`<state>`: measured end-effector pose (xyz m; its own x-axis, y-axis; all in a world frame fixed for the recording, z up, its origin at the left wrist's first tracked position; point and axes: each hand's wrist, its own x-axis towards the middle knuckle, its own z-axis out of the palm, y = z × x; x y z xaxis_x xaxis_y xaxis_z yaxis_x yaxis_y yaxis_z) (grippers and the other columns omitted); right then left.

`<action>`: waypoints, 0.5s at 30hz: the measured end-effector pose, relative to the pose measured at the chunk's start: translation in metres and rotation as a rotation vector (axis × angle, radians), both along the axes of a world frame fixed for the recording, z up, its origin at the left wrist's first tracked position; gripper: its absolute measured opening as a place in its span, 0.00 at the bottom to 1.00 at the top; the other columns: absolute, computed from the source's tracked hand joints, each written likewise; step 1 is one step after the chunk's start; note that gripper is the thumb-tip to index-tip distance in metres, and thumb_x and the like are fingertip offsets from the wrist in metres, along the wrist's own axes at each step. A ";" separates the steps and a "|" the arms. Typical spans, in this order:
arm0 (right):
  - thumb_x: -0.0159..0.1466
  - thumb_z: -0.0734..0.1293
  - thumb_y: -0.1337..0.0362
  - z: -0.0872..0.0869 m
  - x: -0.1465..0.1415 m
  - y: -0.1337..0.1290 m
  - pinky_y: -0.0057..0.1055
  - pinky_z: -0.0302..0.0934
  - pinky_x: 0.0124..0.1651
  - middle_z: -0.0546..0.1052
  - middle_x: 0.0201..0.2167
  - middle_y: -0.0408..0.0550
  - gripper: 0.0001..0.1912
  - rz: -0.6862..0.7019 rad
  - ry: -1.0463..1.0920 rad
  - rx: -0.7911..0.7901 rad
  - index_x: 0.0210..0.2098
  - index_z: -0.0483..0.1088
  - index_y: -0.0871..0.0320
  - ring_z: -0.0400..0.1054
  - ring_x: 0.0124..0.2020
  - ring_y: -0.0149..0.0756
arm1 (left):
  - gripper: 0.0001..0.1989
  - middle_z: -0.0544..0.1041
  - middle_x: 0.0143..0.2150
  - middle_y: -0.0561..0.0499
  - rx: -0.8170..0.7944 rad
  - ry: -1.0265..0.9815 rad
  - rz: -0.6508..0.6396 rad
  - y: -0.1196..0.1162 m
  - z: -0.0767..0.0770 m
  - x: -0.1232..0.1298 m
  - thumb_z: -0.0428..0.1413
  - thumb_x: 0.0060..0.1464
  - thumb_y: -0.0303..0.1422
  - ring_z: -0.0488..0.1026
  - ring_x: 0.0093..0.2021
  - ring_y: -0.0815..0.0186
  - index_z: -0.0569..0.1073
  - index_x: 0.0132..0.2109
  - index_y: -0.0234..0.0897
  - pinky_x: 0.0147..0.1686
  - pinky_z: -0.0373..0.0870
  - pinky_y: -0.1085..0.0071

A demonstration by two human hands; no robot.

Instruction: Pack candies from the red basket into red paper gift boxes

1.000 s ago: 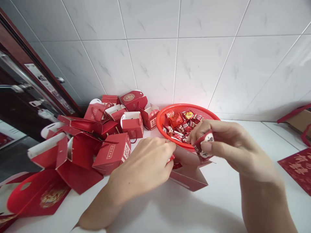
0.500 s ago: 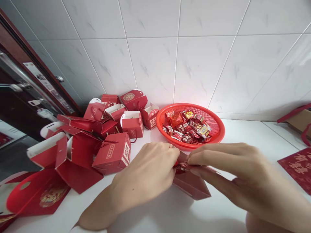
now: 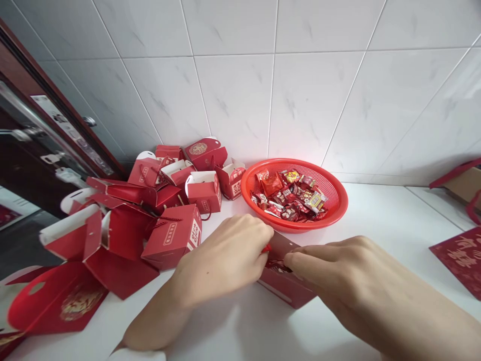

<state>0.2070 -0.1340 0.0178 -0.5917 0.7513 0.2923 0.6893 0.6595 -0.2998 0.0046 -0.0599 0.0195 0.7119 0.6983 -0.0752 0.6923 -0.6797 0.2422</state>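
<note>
A red gift box (image 3: 287, 290) sits on the white counter between my hands, its top open and wrapped candies (image 3: 277, 265) showing in the opening. My left hand (image 3: 225, 258) is closed at the box's left end. A bit of bright red shows by its fingertips, too small to name. Over the right end my right hand (image 3: 330, 268) is closed, fingers together on the box's upper edge beside the candies. The fingers' undersides are hidden in both hands. Just behind the box stands a red plastic basket (image 3: 340, 200) holding a pile of wrapped candies (image 3: 291, 195).
Several red gift boxes (image 3: 173, 235), some open, crowd the counter on the left. A dark door with a lock and keys (image 3: 67, 173) borders the far left. To the right lie a flat red printed item (image 3: 460, 258) and a red-edged bag (image 3: 460, 188). White tiles (image 3: 233, 90) rise behind.
My right hand has drawn its fingers together and turned over the box opening. My left hand and the box have shifted slightly left, and more of the box's back flap shows.
</note>
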 end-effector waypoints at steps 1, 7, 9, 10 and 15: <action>0.71 0.58 0.76 -0.001 0.001 -0.001 0.29 0.57 0.28 0.76 0.25 0.43 0.17 -0.018 -0.015 -0.002 0.35 0.74 0.55 0.66 0.22 0.31 | 0.09 0.76 0.32 0.47 0.003 0.007 0.002 0.000 0.000 0.000 0.51 0.54 0.23 0.74 0.34 0.60 0.73 0.30 0.38 0.35 0.63 0.67; 0.68 0.59 0.78 -0.006 0.009 0.005 0.29 0.57 0.29 0.78 0.28 0.44 0.16 -0.084 -0.065 0.019 0.35 0.74 0.54 0.68 0.23 0.33 | 0.10 0.75 0.31 0.48 0.019 0.026 0.035 0.002 0.000 0.000 0.51 0.52 0.20 0.73 0.33 0.60 0.71 0.30 0.38 0.33 0.62 0.67; 0.67 0.59 0.79 -0.009 0.007 0.007 0.29 0.55 0.28 0.78 0.29 0.44 0.16 -0.066 -0.084 0.018 0.36 0.73 0.55 0.68 0.24 0.32 | 0.10 0.75 0.31 0.48 0.021 0.013 0.038 0.001 -0.002 -0.001 0.51 0.52 0.20 0.74 0.33 0.60 0.71 0.30 0.38 0.33 0.62 0.67; 0.67 0.59 0.79 -0.009 0.005 0.008 0.28 0.54 0.28 0.78 0.29 0.45 0.15 -0.052 -0.096 0.014 0.37 0.73 0.55 0.68 0.24 0.32 | 0.10 0.76 0.31 0.47 0.023 0.005 0.037 0.001 -0.003 -0.001 0.51 0.53 0.20 0.74 0.34 0.60 0.72 0.30 0.38 0.33 0.62 0.67; 0.65 0.61 0.80 -0.012 -0.002 0.013 0.29 0.47 0.26 0.75 0.26 0.42 0.12 -0.043 -0.151 -0.015 0.34 0.68 0.56 0.62 0.22 0.30 | 0.10 0.76 0.31 0.48 0.017 -0.006 0.023 -0.001 -0.005 -0.002 0.51 0.53 0.20 0.74 0.32 0.60 0.72 0.31 0.38 0.32 0.61 0.67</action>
<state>0.2047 -0.1206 0.0060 -0.5955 0.7803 0.1908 0.7546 0.6249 -0.2004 0.0027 -0.0609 0.0145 0.6963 0.7153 -0.0595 0.7062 -0.6679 0.2349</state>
